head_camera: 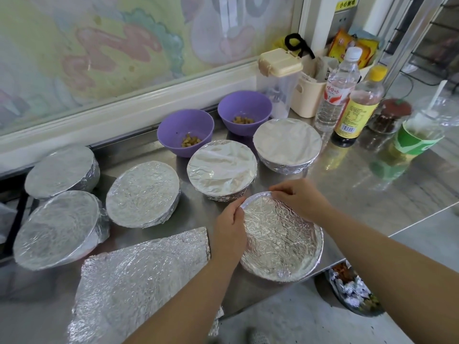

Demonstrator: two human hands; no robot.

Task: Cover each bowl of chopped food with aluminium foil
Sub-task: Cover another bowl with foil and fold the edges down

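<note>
left hand and right hand each pinch the far rim of the foil cover on the near bowl, lower centre. foil likely thin, light, tear-prone; best gripped at its overhanging edge. spare foil sheet lower left; two purple bowls uncovered, upper centre.

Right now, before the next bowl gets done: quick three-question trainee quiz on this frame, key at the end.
1. How many purple bowls stand uncovered?
2. True or false: the left hand and right hand both pinch the foil rim of the nearest bowl.
3. The loose foil sheet lies: A on the counter, left of the left hand; B over a purple bowl; C in the right hand.
Key: 1 two; 2 true; 3 A.
</note>
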